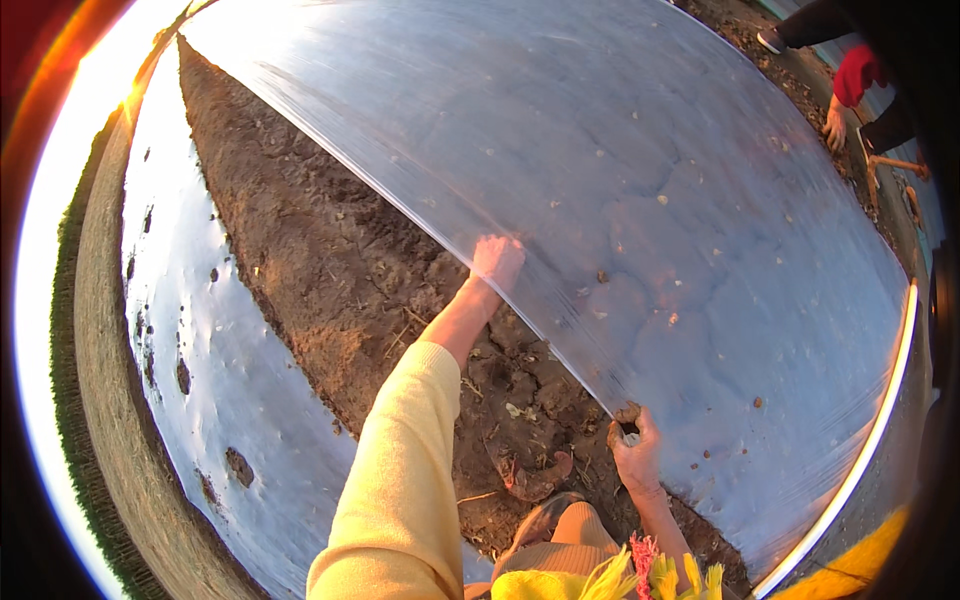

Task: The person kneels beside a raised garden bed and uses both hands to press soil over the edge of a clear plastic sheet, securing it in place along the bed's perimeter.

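Observation:
A wide sheet of clear plastic film (675, 225) lies over a soil bed, its near edge running diagonally before me. My left hand (498, 262) reaches beneath that edge and shows through the film. Its fingers look curled, but whether they hold anything is unclear. My right hand (636, 446), muddy at the fingertips, pinches the film's edge lower down, close to my knees. Bare dark soil (337, 247) with cracks and straw bits stretches along the open side of the film.
Another plastic-covered strip (225, 420), spotted with dirt clumps, runs along the left. A curved reddish-brown object (536, 476) rests on soil by my foot. At the upper right, another person's hand (835, 127) reaches to the ground near an orange-brown frame (892, 163). Yellow fringe (607, 574) hangs below me.

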A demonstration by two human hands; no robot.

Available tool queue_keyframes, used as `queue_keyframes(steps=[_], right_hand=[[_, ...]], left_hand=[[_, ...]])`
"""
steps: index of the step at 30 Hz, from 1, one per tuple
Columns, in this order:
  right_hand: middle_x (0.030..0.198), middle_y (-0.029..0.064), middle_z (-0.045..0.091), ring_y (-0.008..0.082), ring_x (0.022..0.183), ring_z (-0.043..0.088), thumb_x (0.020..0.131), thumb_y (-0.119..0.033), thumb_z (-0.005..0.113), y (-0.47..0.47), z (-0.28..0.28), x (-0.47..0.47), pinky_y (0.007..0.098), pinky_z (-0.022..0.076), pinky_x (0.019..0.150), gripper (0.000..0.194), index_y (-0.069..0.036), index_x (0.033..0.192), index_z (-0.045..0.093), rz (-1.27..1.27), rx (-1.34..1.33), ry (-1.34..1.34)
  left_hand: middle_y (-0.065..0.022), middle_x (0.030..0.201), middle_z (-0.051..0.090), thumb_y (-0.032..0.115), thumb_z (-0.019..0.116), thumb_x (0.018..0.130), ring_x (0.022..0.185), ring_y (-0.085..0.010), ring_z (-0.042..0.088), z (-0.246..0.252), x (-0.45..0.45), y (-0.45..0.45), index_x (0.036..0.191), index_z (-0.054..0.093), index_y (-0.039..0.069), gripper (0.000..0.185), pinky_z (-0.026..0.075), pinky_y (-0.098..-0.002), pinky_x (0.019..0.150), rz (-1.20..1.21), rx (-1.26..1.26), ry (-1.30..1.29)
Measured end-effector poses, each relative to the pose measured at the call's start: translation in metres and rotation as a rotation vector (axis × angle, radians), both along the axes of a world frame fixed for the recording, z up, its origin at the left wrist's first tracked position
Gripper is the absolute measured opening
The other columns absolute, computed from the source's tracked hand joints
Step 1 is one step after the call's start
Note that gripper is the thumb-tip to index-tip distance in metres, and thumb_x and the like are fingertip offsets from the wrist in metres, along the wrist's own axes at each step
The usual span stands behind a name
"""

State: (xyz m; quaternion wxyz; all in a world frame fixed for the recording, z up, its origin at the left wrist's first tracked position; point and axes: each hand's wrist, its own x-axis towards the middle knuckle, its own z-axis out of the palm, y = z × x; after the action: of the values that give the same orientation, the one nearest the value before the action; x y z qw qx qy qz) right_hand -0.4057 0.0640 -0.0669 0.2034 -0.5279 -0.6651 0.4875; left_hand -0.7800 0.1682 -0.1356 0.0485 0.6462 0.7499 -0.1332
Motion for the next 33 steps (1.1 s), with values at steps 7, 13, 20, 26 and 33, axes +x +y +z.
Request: queue_keyframes(steps=[7, 13, 20, 26, 33], right_hand=[[0.097, 0.0131, 0.068, 0.0254, 0.089, 0.066, 0.084, 0.004, 0.067, -0.009, 0.006, -0.005, 0.0337, 0.0517, 0.084, 0.020, 0.001, 0.104, 0.063, 0.111, 0.154, -0.057], [0.100, 0.0187, 0.059, 0.0413, 0.089, 0.060, 0.074, 0.004, 0.068, -0.009, 0.003, -0.008, 0.0418, 0.0506, 0.080, 0.030, 0.000, 0.103, 0.059, 0.229, 0.218, -0.110], [0.099, 0.0198, 0.059, 0.0423, 0.090, 0.061, 0.070, -0.003, 0.074, -0.010, -0.012, -0.003, 0.0459, 0.0521, 0.073, 0.040, 0.002, 0.105, 0.055, 0.442, 0.339, -0.260], [0.088, 0.0173, 0.060, 0.0400, 0.076, 0.062, 0.068, -0.003, 0.078, -0.001, -0.026, -0.008, 0.0452, 0.0522, 0.064, 0.041, 0.000, 0.101, 0.053, 0.425, 0.470, -0.216], [0.082, 0.0110, 0.062, 0.0330, 0.064, 0.063, 0.069, 0.001, 0.075, -0.010, -0.005, -0.001, 0.0416, 0.0517, 0.056, 0.030, -0.003, 0.091, 0.055, 0.628, 0.613, -0.180]], left_hand=[[-0.0134, 0.115, 0.071, 0.008, 0.058, 0.096, 0.107, -0.0261, 0.067, 0.005, 0.027, -0.103, 0.125, 0.062, -0.002, 0.031, 0.053, -0.0384, 0.093, 0.859, 0.668, -1.183], [-0.0096, 0.127, 0.065, 0.055, 0.039, 0.105, 0.118, -0.0264, 0.061, 0.025, 0.025, -0.152, 0.131, 0.057, 0.012, 0.054, 0.049, -0.0446, 0.098, 1.393, 0.911, -2.474], [0.0020, 0.091, 0.060, 0.029, 0.068, 0.096, 0.085, -0.0124, 0.054, 0.027, 0.027, -0.119, 0.105, 0.067, 0.011, 0.021, 0.045, -0.0327, 0.072, 1.304, 0.720, -1.724], [0.0008, 0.091, 0.062, 0.007, 0.055, 0.098, 0.079, -0.0102, 0.053, 0.039, 0.043, -0.110, 0.111, 0.068, 0.001, 0.019, 0.044, -0.0291, 0.072, 1.386, 1.131, -1.555], [0.0004, 0.093, 0.063, 0.003, 0.053, 0.098, 0.083, -0.0096, 0.054, 0.042, 0.049, -0.158, 0.111, 0.066, 0.000, 0.019, 0.045, -0.0277, 0.075, 1.110, 1.270, -1.266]])
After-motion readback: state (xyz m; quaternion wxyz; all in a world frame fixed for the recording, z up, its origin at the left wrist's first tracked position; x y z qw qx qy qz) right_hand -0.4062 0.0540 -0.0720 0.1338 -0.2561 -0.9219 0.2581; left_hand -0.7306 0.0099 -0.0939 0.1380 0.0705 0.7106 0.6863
